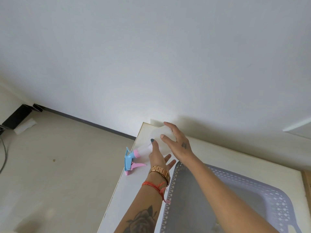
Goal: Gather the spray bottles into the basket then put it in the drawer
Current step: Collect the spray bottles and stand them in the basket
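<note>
A spray bottle (157, 132) with a translucent white body and a blue and pink trigger head lies on its side at the far left corner of a white cabinet top (133, 185). Its head hangs over the left edge. My left hand (157, 157), with a gold watch and red cords at the wrist, is at the bottle's neck end, thumb on top and fingers loosely extended beside it. My right hand (178, 142) lies spread over the bottle's base end. A lilac perforated basket (276, 204) sits on the cabinet top to the right, nothing visible inside it.
A white wall rises right behind the cabinet. Beige floor lies to the left, with a dark skirting line, a black object (16, 119) and a cable (4, 157) at the far left. A white ledge (297, 126) juts in at the right edge.
</note>
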